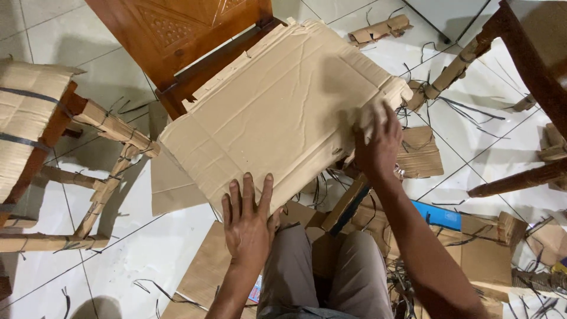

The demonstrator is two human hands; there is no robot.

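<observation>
A large flat sheet of brown cardboard [283, 112] lies tilted across a carved wooden chair frame [177, 41]. My left hand [248, 221] rests flat on the sheet's near edge, fingers spread. Gripping the sheet's right edge is my right hand [378, 145], fingers curled over a torn corner. My knees in grey trousers [322, 272] are below the sheet.
Chair legs wrapped in cardboard strips [112, 147] stand at the left. Another wrapped wooden leg [455, 68] and dark frame [531, 59] are at the right. Cardboard scraps [419, 153], black strap cuttings and a blue object [437, 215] litter the white tiled floor.
</observation>
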